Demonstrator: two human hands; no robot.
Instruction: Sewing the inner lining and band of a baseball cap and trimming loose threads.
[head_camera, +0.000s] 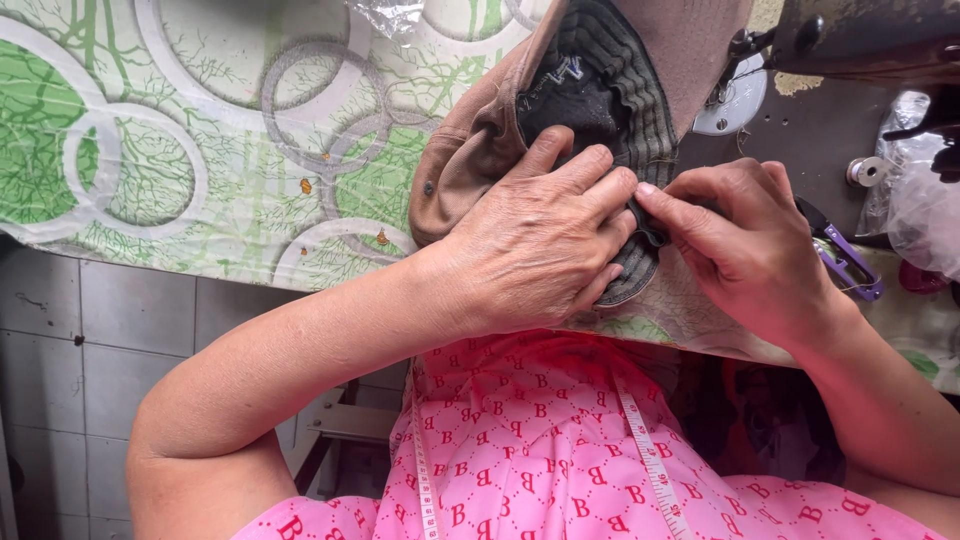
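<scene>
A brown bucket hat (470, 150) lies upside down on the table, its dark stitched brim and black lining (610, 90) facing up. My left hand (535, 245) presses flat on the hat's brim, fingers curled over the edge. My right hand (745, 240) pinches the dark brim edge (645, 235) between thumb and fingertips, right beside my left fingertips. Both hands meet at the near rim of the hat, by the table's front edge.
A green and white patterned tablecloth (200, 150) covers the table. A sewing machine (860, 40) stands at the back right, with purple-handled snips (850, 265) and a clear plastic bag (920, 200) beside it. A white measuring tape (645, 455) hangs over my pink top. Grey floor tiles lie to the left.
</scene>
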